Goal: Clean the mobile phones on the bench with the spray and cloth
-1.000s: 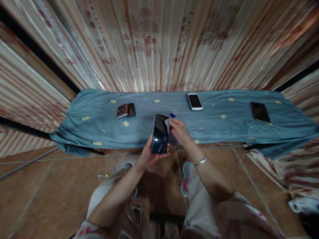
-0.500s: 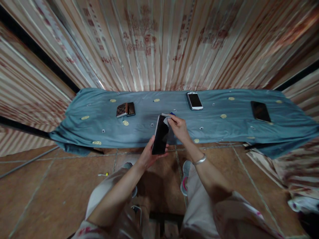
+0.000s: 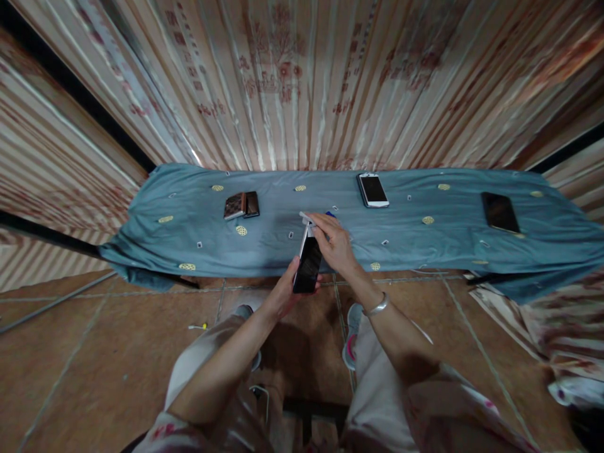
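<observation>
Holding a black phone [image 3: 307,270] by its lower end, the left hand [image 3: 283,294] has its fingers wrapped around the edges and keeps the phone tilted upright just in front of the near edge of the table [image 3: 155,251], over the tiled floor [image 3: 94,352]. At the phone's top end the right hand [image 3: 333,242] pinches a small pale cloth [image 3: 306,220] between its fingertips and presses it against the phone; a bracelet [image 3: 377,306] sits on that wrist. A blue sheet covers the table. On it, a brown wallet [image 3: 240,205] lies toward the far left, a white phone [image 3: 372,190] near the far edge right of centre, and a dark phone [image 3: 499,212] close to the right end. A small blue thing [image 3: 331,214] peeks out just behind the right hand; what it is cannot be told
</observation>
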The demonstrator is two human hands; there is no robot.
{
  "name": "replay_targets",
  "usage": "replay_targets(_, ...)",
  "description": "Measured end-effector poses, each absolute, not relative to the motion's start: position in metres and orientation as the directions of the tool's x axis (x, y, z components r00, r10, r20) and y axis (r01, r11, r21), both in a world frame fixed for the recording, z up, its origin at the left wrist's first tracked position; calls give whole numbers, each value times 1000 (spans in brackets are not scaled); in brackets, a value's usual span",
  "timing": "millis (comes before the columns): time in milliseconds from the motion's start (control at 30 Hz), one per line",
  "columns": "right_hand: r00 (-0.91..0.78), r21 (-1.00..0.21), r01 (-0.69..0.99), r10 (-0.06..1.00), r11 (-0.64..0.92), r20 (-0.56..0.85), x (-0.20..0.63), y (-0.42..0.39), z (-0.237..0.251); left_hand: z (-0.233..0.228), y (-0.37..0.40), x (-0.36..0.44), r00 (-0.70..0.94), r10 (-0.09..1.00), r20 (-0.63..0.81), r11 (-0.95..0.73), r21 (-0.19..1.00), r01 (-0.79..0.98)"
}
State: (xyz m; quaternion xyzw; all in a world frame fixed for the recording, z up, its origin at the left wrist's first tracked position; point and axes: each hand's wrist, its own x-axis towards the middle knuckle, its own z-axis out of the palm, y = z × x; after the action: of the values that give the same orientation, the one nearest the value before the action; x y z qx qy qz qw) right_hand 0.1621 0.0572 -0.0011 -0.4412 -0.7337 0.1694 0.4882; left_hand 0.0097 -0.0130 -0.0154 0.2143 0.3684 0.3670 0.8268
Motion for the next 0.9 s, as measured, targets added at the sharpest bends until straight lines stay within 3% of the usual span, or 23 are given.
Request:
replay_targets(200, -234, -540, 586, 765, 604, 601, 158, 47, 0, -19, -11, 9, 386, 797, -464, 602, 664, -444)
replay_targets(433, -332, -480, 559, 714, 675, 616, 154, 37, -1, -14, -8, 9, 348, 798, -492, 603, 657, -453)
replay_targets(600, -413, -481, 496, 684, 723, 602, 143, 27, -5, -2, -6, 9, 299, 810, -504, 579, 610, -541)
replay_targets(900, -389, -557, 441, 709, 704, 588, 131, 19, -9, 6, -6, 8, 278, 811, -515, 563, 553, -615)
